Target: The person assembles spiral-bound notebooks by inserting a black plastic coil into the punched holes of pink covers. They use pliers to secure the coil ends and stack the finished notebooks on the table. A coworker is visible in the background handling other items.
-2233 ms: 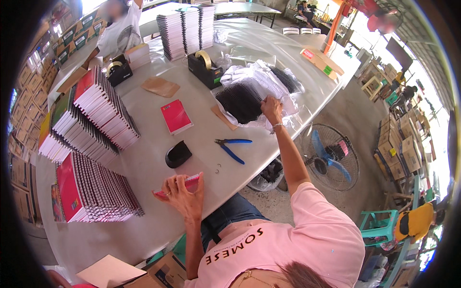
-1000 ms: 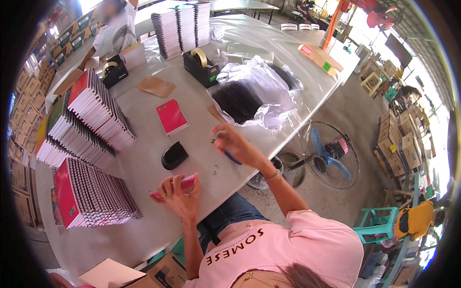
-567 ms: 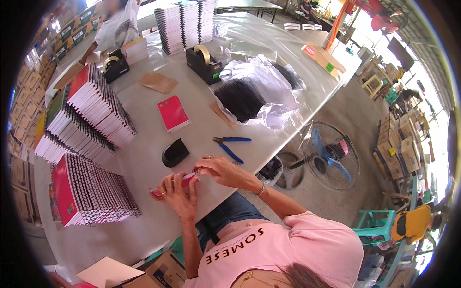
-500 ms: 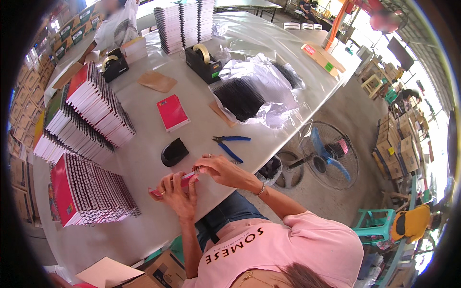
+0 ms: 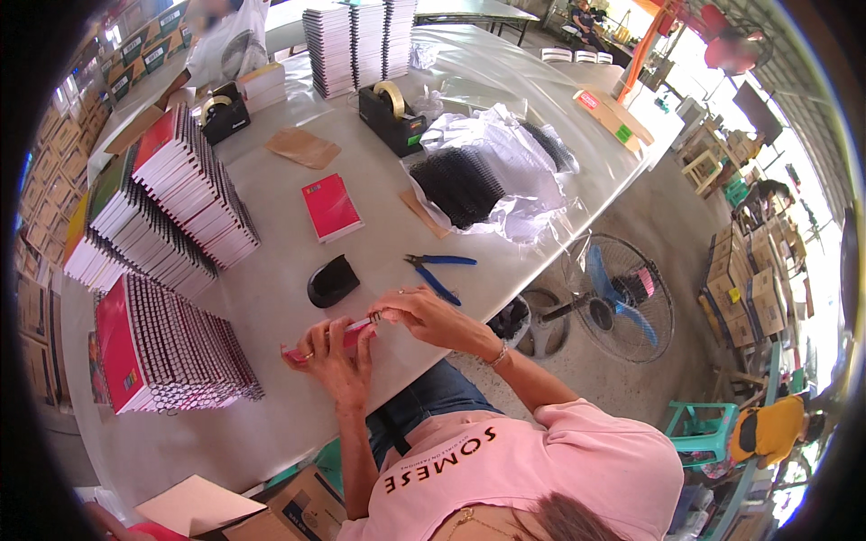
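Note:
My left hand grips a thin pink-red notebook near the front edge of the table, its fingers wrapped round the cover. At the notebook's right end, the fingers of my right hand are pinched together on a small dark piece that looks like the end of a binding coil; the fingers partly hide it. Just beyond my hands lie blue-handled pliers and a black rounded object. Farther off, another pink-red notebook lies flat on the table.
Stacks of spiral-bound notebooks stand at the left. Black binding coils rest on crumpled white wrapping beside a tape dispenser. More bound books rise at the back. A floor fan stands beyond the table's right edge.
The view has shifted slightly, so the tabletop sits a little to the right in the picture. Both hands keep nearly the same hold on the notebook; the right fingers have moved only slightly.

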Demonstrator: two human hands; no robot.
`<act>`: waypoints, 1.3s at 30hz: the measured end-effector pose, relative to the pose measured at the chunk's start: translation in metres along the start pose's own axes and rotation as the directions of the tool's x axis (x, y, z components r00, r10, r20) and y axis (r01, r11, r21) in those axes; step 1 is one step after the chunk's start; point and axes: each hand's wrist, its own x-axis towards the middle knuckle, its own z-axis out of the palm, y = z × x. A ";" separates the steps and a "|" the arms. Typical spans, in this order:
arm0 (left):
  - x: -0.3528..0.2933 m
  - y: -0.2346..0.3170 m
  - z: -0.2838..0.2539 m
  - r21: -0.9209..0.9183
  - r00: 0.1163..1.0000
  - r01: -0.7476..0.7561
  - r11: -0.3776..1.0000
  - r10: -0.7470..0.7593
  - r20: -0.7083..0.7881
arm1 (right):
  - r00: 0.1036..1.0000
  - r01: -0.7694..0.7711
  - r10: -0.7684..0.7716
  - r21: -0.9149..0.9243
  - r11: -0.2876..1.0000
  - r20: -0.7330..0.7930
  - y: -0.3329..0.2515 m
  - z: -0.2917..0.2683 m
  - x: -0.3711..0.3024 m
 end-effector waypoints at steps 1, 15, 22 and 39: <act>0.000 0.001 0.000 0.005 1.000 0.003 1.000 -0.003 0.004 | 0.996 -0.065 0.063 0.033 0.997 0.056 -0.005 -0.004 0.001; -0.001 -0.001 0.003 0.021 1.000 0.009 1.000 -0.009 0.005 | 0.996 0.008 -0.004 0.035 0.999 -0.093 0.002 0.007 0.001; -0.002 -0.001 0.003 0.027 1.000 0.007 1.000 -0.007 -0.002 | 0.999 0.028 -0.031 -0.073 0.997 -0.042 0.009 0.011 0.000; -0.004 -0.004 0.006 -0.033 0.999 0.047 0.998 -0.046 0.022 | 0.996 -0.027 0.029 0.030 0.999 -0.083 -0.001 0.004 0.001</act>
